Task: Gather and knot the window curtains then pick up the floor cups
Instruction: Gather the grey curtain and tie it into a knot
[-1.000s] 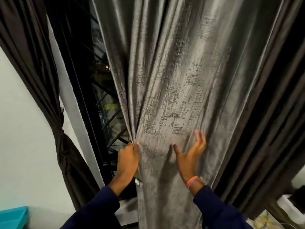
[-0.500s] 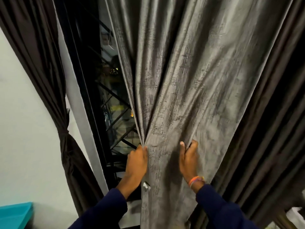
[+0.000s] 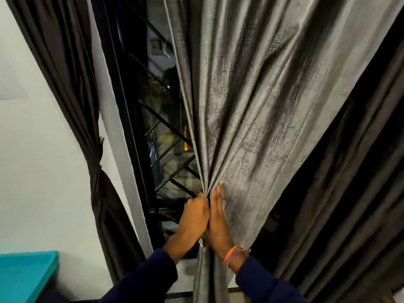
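Note:
A wide grey textured curtain (image 3: 258,110) hangs in front of the window and is bunched into folds at waist height. My left hand (image 3: 193,212) grips the gathered left edge of the folds. My right hand (image 3: 218,221) lies right beside it, fingers wrapped into the cloth from the right. The two hands touch. A darker brown curtain (image 3: 341,204) hangs behind the grey one on the right. At the left a dark brown curtain (image 3: 96,171) is tied in at its middle. No cups are in view.
The dark window with a black diagonal grille (image 3: 168,154) shows between the curtains. A white wall (image 3: 32,160) is at the left. A teal surface (image 3: 24,276) juts in at the bottom left corner.
My right hand has slid left across the grey curtain, pushing cloth toward my left hand until the two meet. More of the window is uncovered.

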